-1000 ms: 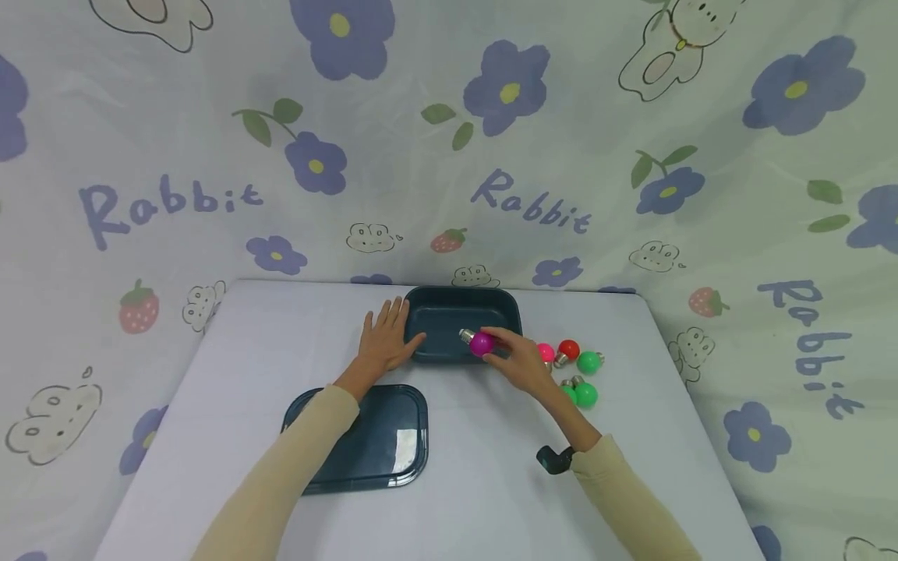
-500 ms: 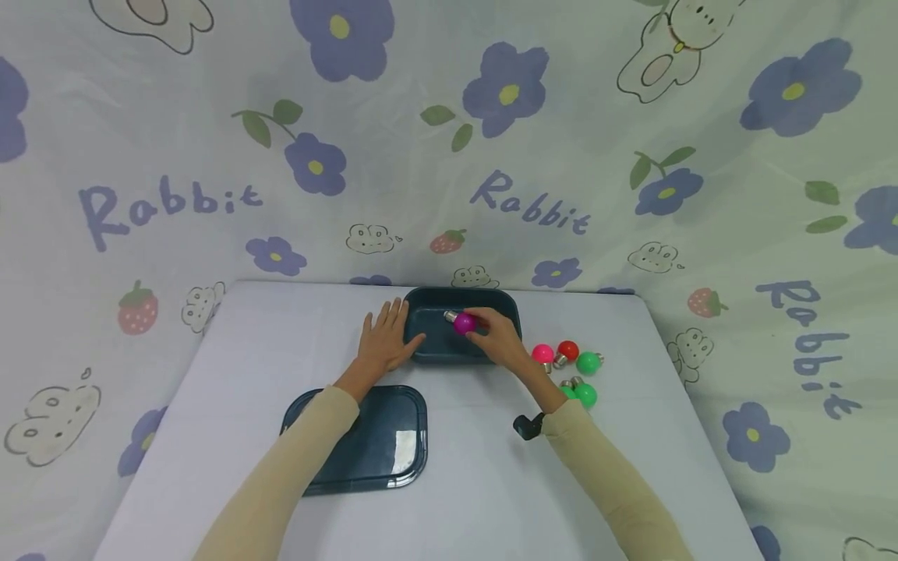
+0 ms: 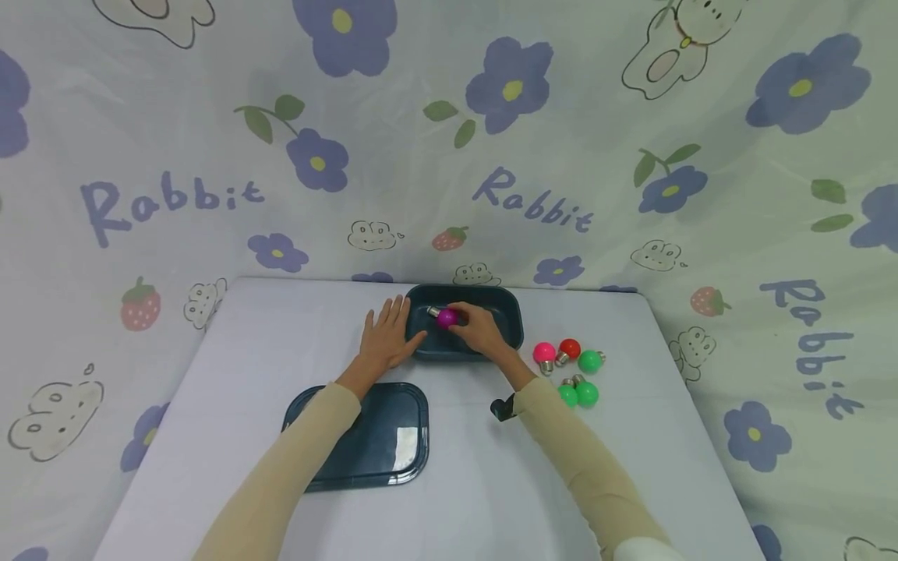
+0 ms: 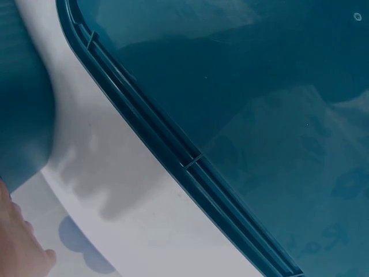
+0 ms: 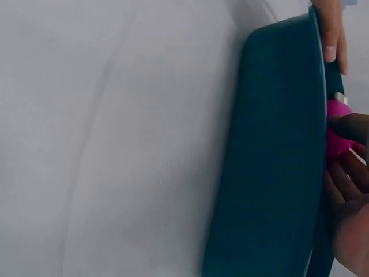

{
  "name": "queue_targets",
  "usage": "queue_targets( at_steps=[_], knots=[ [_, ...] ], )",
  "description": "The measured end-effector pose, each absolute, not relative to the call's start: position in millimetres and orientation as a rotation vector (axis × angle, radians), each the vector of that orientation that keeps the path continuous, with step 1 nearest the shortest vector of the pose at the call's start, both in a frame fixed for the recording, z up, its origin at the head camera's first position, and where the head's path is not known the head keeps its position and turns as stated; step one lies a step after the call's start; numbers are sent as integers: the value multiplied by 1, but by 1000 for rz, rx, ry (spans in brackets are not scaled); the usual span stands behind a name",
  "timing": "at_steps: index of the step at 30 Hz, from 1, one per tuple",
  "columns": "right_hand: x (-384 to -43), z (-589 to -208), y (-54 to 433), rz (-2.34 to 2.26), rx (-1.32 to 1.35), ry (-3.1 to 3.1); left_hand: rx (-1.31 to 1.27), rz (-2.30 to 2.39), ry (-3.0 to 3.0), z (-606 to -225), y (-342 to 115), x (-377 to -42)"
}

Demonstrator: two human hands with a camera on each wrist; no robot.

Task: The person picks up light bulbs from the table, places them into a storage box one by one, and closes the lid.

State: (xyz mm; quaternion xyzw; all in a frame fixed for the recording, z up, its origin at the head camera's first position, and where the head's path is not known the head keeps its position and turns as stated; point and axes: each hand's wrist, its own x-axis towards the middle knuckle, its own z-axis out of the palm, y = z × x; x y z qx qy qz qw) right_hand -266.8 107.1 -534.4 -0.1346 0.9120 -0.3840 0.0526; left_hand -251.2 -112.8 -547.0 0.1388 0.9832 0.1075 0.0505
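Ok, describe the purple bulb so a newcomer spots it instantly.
On the white table, find the dark container near the far edge. At its opening, the right hand pinches the purple bulb. Unlike the pink, red and green bulbs lying to the container's right, it is purple and held.

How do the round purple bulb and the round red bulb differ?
The right hand holds the round purple bulb, while the round red bulb rests on the white table. Seen from the head, the purple bulb's base points mostly left; the red bulb's points left and toward the person. Both have round globes and silvery bases.
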Motion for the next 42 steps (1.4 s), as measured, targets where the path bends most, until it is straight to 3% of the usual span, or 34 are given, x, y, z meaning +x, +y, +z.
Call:
queue_targets(
  at_steps=[42],
  knots=[
    [-281,-546,81,-983,-339,2763,422,348,2995,-552,-113,-253]
  ],
)
